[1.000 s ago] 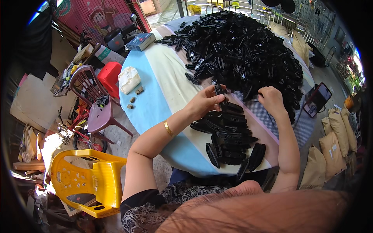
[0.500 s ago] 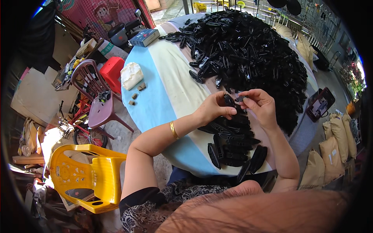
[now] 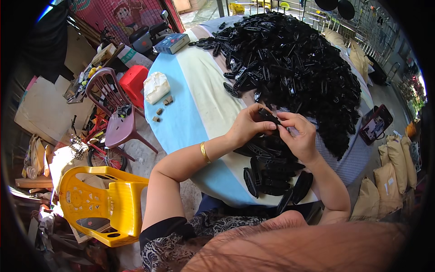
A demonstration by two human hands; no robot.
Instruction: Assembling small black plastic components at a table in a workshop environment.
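A black plastic clip is pinched between the left hand and right hand, held together at table centre. Only a small finished stack is laid at 6 o'clock; a huge loose pile is left at 12, so it looks early days.

A round table covered in a cloth of pale blue and cream bands stands on a grey concrete floor in bright daylight. To its left are a yellow plastic chair, a mauve chair, a red stool and a small bicycle. Flat cardboard leans at the far left. A red mesh panel with a cartoon picture rises behind, a parked scooter before it. Tan sacks are stacked at the right, beneath metal railings.
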